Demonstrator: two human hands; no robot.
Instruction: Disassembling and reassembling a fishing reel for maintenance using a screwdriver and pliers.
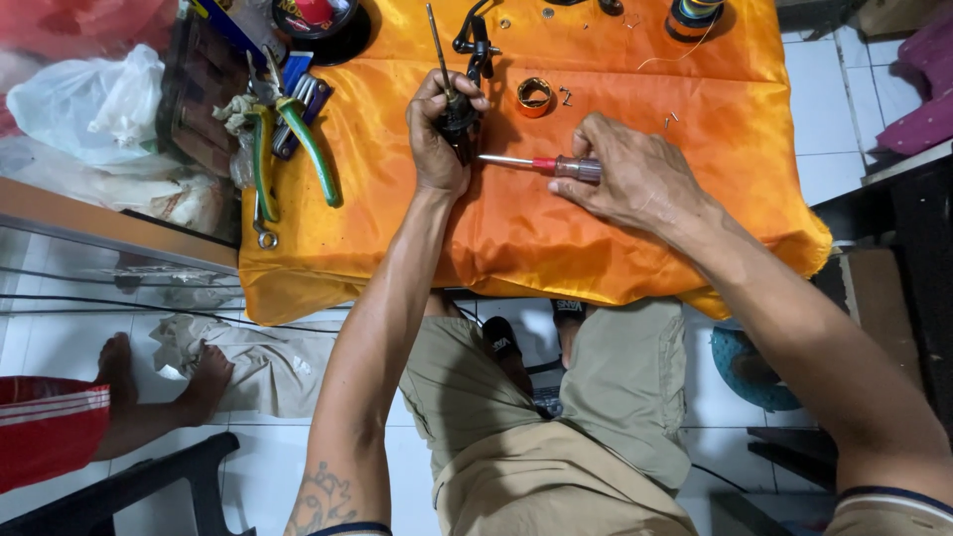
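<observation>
On the orange cloth (596, 248), the right hand (635, 179) grips a screwdriver (541, 164) lying crosswise, tip toward the dark part (459, 124) clasped in the left hand (437, 134).

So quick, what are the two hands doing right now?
Left hand: closed around a small black part.
Right hand: closed on a screwdriver, tip at the part.

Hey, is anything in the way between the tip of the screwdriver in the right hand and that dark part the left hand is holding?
Nothing visible. The right hand holds the red-collared screwdriver with its bare shaft pointing left toward the dark part gripped in the left hand. Only orange cloth shows beneath the tip; whether the tip touches the part is unclear.
</observation>
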